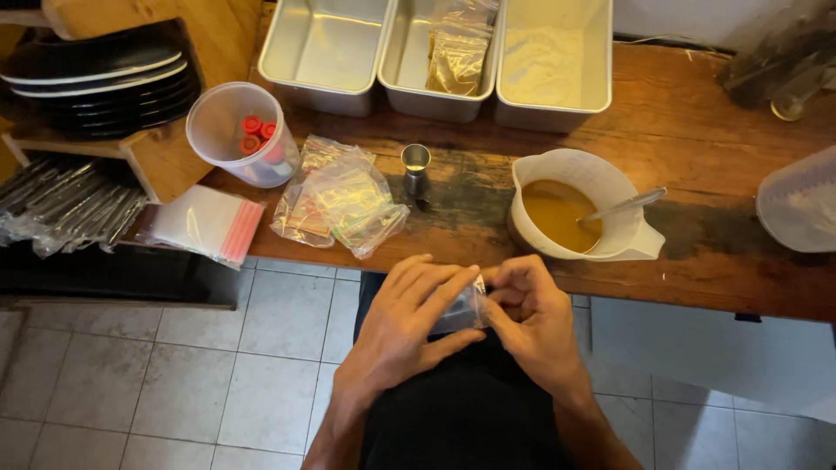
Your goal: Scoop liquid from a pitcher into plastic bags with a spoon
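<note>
My left hand [405, 322] and my right hand [533, 318] meet just below the front edge of the wooden table [697, 130]. Between them they pinch a small clear plastic bag [463, 306]; the left thumb and fingers lie over it, the right fingers grip its right edge. Most of the bag is hidden by my fingers. Right above my hands, a white measuring jug [582, 178] holds a brown-yellow liquid [557, 213] with a metal spoon [629, 204] standing in it.
A pile of clear bags [341, 198], a metal jigger [416, 167], a tub with red caps [239, 132] and a pack of zip bags [207, 223] lie left. Three steel trays [324, 52] line the back. Dark plates [96, 74] are stacked far left.
</note>
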